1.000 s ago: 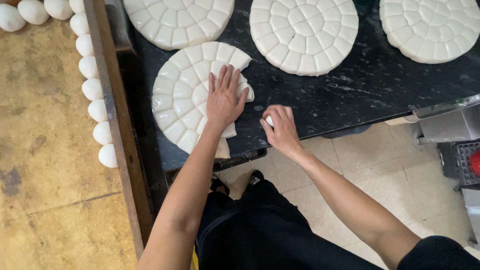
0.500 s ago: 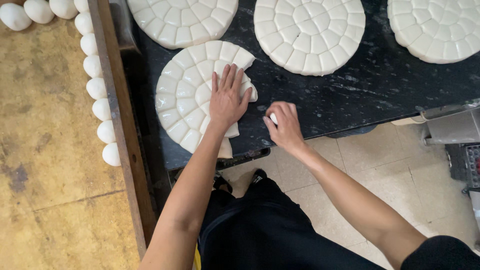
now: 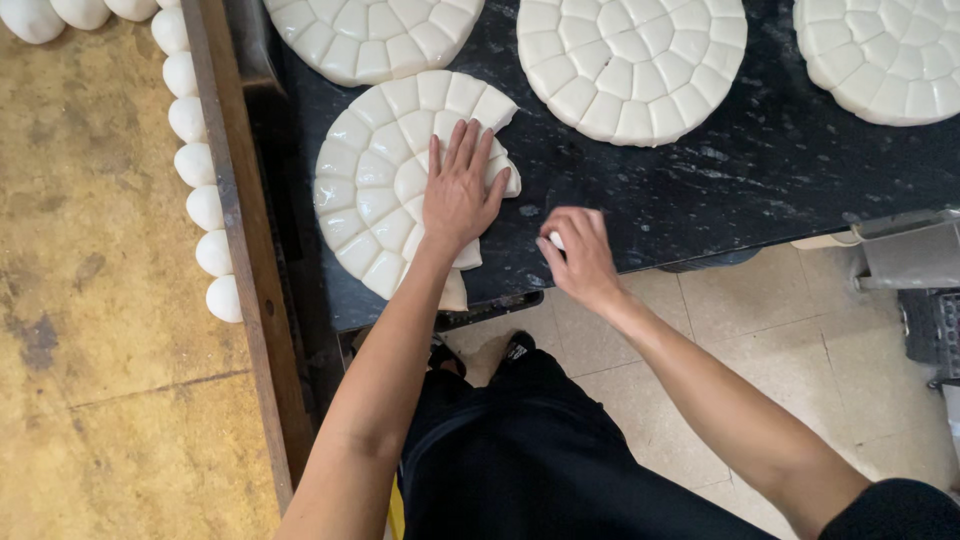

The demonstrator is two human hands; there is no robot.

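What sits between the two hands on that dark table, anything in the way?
Nothing visible. The left hand lies flat on the cut dough disc; the right hand pinches a small dough piece beside it, bare dark table between.

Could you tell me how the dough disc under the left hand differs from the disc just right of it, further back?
The near disc has a wedge of pieces gone on its right side; the far disc shows none missing. The left hand lies flat on the near disc; nothing touches the far one. Both are white, scored into segments, on the black table.
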